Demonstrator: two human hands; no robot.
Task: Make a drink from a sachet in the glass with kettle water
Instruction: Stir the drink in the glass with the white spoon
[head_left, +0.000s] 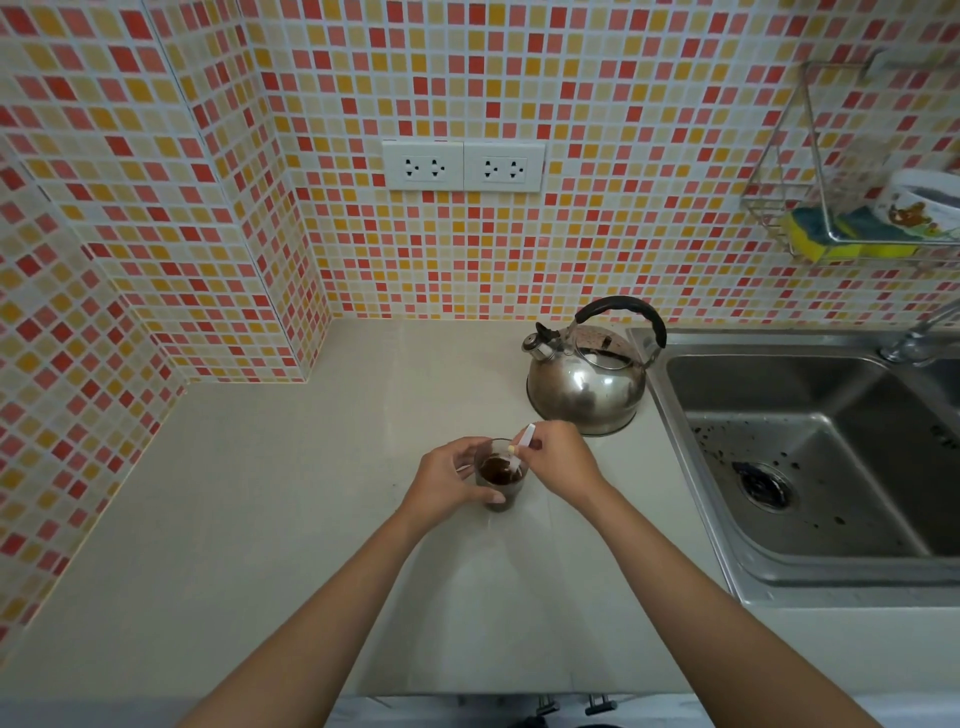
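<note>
Your left hand (445, 480) curls around the one small clear glass tumbler (500, 480), fingers wrapped on its left wall and thumb on the near side, holding it upright on the pale beige countertop (260, 519). The glass holds dark brown liquid. Your right hand (558, 460) pinches a single slim white strip with a yellowish patch, which looks like the sachet (521, 444), between thumb and fingertips; its lower end dips into the glass while the upper end slants up and to the right. Whether it is a sachet or a stirrer, you cannot tell for sure from here.

One rounded stainless-steel kettle (587, 387) with a black arched handle and a capped spout stands just behind your right hand, close beside the sink's left edge. The one steel sink basin (810, 467) to your right is speckled with dark flecks around its drain, and a tap (914, 338) shows at its far corner.

On the red, orange and cream mosaic-tiled wall (156, 182) you have two white double socket plates (464, 166) side by side. One wire rack (831, 208) at the upper right carries yellow-and-green sponges (815, 241) and one white printed bowl (919, 202).
</note>
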